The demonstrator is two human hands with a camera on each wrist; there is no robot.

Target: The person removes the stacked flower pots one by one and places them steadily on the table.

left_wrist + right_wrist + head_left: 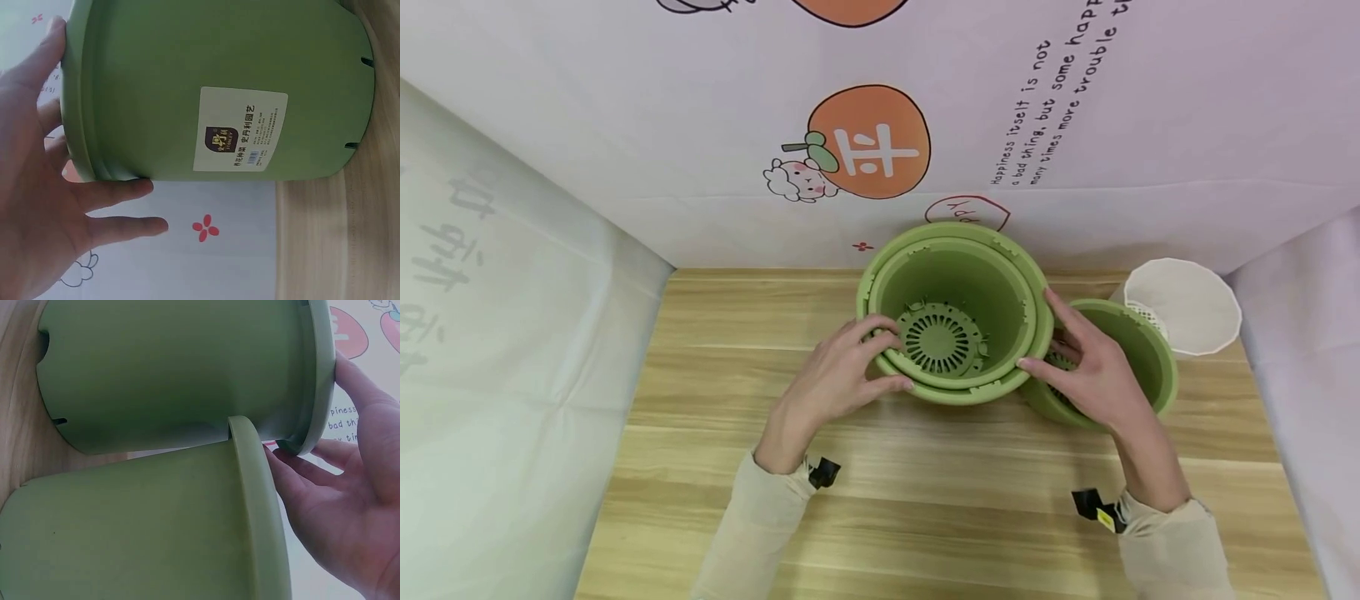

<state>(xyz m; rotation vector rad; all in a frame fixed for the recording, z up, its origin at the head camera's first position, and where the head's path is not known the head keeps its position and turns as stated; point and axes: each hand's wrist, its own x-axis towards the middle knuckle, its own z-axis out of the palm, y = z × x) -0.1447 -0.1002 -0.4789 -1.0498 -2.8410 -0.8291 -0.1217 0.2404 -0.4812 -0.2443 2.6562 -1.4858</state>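
Note:
Two round green plastic flower pots stand nested in the head view, the inner flower pot (955, 267) showing its rim inside that of the outer flower pot (872, 283). A slotted disc (938, 342) lies at the bottom. My left hand (838, 367) grips the near-left rim, some fingers curled over it and the thumb at the front. My right hand (1093, 371) holds the right side of the outer rim, thumb in front and fingertips under the lip. A white label (240, 129) shows on the pot's wall in the left wrist view.
Another green flower pot (1161, 358) stands close on the right, partly beneath my right hand. Behind it is a white pot (1187, 308) with a perforated part. A printed white cloth (737, 225) rises along the back edge of the wooden table (715, 400).

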